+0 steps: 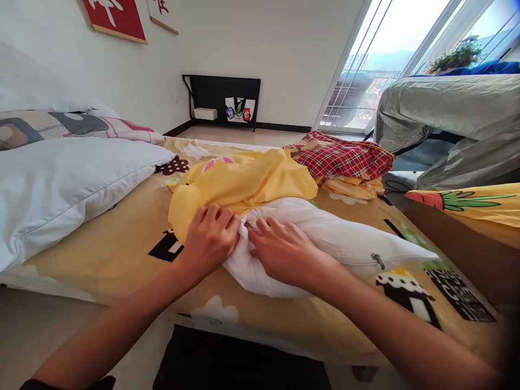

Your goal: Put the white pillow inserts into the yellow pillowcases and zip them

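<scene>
A yellow pillowcase (264, 176) with pink patches lies bunched over one end of a white pillow (341, 233) on the bed. My left hand (213, 234) is closed, its fingers curled into the pillowcase's gathered edge where it meets the pillow. Close beside it, my right hand (282, 249) pinches the white pillow's fabric near that opening. The fingertips of both hands are partly hidden in the folds. The pillow's other end sticks out to the right, its zipper pull (377, 261) hanging on the near side.
The patterned bedsheet (134, 244) covers the bed. Another white pillow (81, 184) and a patterned pillow (77, 127) lie at the left. Red plaid cloth (345, 156) is piled at the back right. Beyond it stands something under a grey cover (455, 103).
</scene>
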### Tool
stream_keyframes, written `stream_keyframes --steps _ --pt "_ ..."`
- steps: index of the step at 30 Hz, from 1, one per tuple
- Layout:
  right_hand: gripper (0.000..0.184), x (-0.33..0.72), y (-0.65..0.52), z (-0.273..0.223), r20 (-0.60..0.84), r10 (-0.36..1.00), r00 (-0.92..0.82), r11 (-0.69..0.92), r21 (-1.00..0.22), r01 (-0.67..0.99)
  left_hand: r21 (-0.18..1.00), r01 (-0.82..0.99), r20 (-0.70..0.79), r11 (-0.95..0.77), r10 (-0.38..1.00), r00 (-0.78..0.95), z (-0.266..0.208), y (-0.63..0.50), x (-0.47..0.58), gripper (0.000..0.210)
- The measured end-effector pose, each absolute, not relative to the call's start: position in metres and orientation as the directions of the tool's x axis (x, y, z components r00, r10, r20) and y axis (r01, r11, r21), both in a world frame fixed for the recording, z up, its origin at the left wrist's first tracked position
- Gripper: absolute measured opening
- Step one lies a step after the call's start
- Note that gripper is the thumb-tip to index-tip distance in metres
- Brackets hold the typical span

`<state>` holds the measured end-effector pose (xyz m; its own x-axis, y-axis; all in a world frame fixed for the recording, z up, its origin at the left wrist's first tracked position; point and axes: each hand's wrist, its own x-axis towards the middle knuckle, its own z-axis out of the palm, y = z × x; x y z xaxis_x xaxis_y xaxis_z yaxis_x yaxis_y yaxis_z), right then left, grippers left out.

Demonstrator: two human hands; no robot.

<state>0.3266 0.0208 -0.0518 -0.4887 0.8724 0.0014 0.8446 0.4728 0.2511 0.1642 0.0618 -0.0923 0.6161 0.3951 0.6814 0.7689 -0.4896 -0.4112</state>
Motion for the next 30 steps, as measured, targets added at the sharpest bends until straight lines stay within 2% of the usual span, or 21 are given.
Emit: stream_keyframes --steps 2,3,5,7,9,11,14,17,19,21,24,27,30 --pt "0.029 0.321 0.026 -0.05 -0.039 0.873 -0.486 0.48 0.241 0.844 -0.471 0.73 0.658 -0.496 0.353 0.665 -0.092 0.058 0.161 0.009" --pt "0.029 0.32 0.028 -0.049 -0.052 0.874 -0.484 0.481 0.238 0.844 -0.477 0.729 0.641 -0.49 0.374 0.67 -0.091 0.057 0.16 0.009" --pt "0.029 0.318 0.03 -0.048 -0.064 0.863 -0.501 0.501 0.233 0.834 -0.435 0.763 0.586 -0.478 0.493 0.643 -0.087 0.058 0.159 0.008" --pt "0.028 0.315 0.03 -0.049 -0.049 0.844 -0.535 0.531 0.229 0.816 -0.331 0.818 0.482 -0.471 0.66 0.576 -0.081 0.062 0.16 0.006" --pt "0.029 0.312 0.025 -0.051 -0.002 0.834 -0.551 0.536 0.233 0.811 -0.239 0.862 0.346 -0.446 0.791 0.505 -0.076 0.067 0.161 0.013" --pt "0.033 0.307 0.016 -0.056 0.081 0.828 -0.554 0.516 0.275 0.811 -0.195 0.895 0.247 -0.4 0.864 0.44 -0.074 0.072 0.163 0.021" --pt "0.045 0.303 -0.006 -0.068 0.268 0.797 -0.541 0.415 0.407 0.814 -0.155 0.924 0.218 -0.35 0.9 0.378 -0.078 0.074 0.166 0.024" --pt "0.05 0.308 -0.024 -0.081 0.452 0.734 -0.507 0.285 0.472 0.834 -0.13 0.941 0.276 -0.314 0.9 0.338 -0.084 0.073 0.169 0.027" --pt "0.049 0.317 -0.026 -0.085 0.482 0.74 -0.469 0.246 0.455 0.856 -0.122 0.937 0.325 -0.328 0.879 0.35 -0.088 0.074 0.169 0.028" --pt "0.049 0.327 -0.018 -0.083 0.422 0.788 -0.449 0.266 0.424 0.866 -0.112 0.898 0.372 -0.426 0.82 0.435 -0.091 0.077 0.168 0.028" --pt "0.049 0.337 0.005 -0.075 0.294 0.818 -0.494 0.376 0.376 0.847 -0.095 0.818 0.463 -0.568 0.702 0.541 -0.091 0.081 0.165 0.03" --pt "0.035 0.338 0.023 -0.069 0.226 0.815 -0.533 0.452 0.328 0.83 -0.104 0.794 0.545 -0.599 0.633 0.55 -0.089 0.079 0.165 0.031" --pt "0.025 0.334 0.027 -0.07 0.202 0.802 -0.561 0.493 0.305 0.815 -0.173 0.765 0.615 -0.621 0.538 0.576 -0.087 0.072 0.167 0.032"
